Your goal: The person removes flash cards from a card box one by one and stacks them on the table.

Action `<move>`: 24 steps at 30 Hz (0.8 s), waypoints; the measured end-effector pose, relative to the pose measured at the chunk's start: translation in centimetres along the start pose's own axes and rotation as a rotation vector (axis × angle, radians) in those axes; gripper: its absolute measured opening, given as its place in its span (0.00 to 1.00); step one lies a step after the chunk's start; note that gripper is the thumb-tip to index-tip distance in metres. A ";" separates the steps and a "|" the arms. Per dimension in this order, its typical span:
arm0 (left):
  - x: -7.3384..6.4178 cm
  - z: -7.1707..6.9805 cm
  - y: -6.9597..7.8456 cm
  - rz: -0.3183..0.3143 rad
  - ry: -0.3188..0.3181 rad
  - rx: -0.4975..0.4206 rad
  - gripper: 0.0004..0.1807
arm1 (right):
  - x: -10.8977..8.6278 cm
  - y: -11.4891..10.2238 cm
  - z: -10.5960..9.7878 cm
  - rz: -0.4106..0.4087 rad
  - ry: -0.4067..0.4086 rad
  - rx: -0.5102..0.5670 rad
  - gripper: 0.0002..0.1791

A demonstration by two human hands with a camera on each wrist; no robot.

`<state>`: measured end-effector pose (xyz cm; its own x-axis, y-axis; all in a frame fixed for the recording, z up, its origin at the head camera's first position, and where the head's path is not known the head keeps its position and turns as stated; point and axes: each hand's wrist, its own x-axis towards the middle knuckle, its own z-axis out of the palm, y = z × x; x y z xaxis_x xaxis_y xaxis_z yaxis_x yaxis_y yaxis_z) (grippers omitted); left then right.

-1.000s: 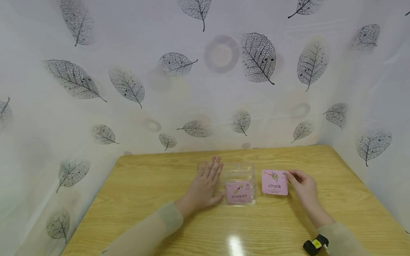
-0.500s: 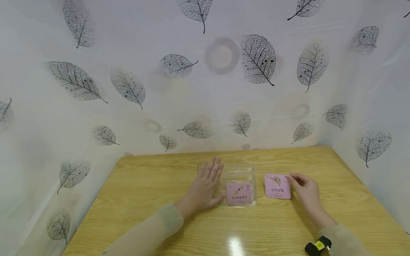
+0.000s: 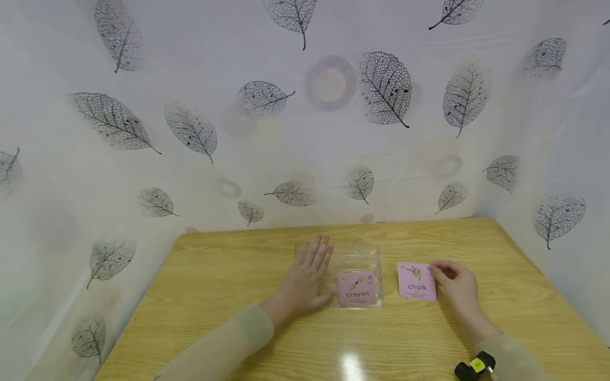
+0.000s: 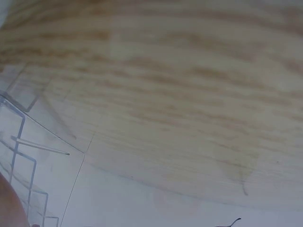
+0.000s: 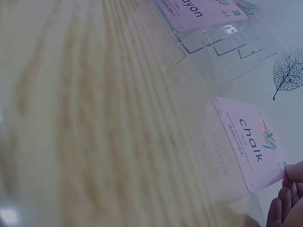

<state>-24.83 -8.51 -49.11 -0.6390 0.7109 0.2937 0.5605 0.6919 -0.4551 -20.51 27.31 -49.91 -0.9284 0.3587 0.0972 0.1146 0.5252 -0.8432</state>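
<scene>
My right hand (image 3: 458, 286) pinches a pink card (image 3: 416, 281) marked "chalk" by its upper right corner. In the right wrist view the chalk card (image 5: 253, 142) is tilted above the wood, with thumb and fingers (image 5: 289, 194) at its edge. A clear plastic stepped holder (image 3: 357, 259) stands to its left. On the holder's front step sits a second pink card (image 3: 357, 289), marked "crayon". With fingers straight, my left hand (image 3: 307, 278) rests against the holder's left side and covers part of it. The left wrist view catches the holder's stepped edge (image 4: 33, 165).
Everything stands on a wooden table (image 3: 214, 296). Pale cloth (image 3: 333, 132) printed with leaves hangs behind the table and along both sides. A black device (image 3: 475, 365) with a yellow label sits on my right wrist.
The chalk card has moved slightly right and toward me, carried by my right hand. My left hand and the holder with the crayon card stay in place.
</scene>
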 end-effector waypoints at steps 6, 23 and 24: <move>0.0 -0.2 0.0 -0.004 -0.004 0.000 0.56 | 0.1 0.0 0.0 -0.002 0.017 -0.009 0.15; 0.0 -0.1 0.1 -0.005 0.009 -0.024 0.55 | 0.3 0.2 -0.2 0.031 0.025 -0.033 0.18; 0.0 -0.1 0.1 -0.005 0.013 -0.021 0.55 | 0.3 0.1 -0.2 0.032 0.021 -0.033 0.18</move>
<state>-24.76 -8.41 -49.07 -0.6353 0.7088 0.3066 0.5682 0.6978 -0.4360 -20.66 27.63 -49.90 -0.9164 0.3918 0.0819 0.1561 0.5382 -0.8283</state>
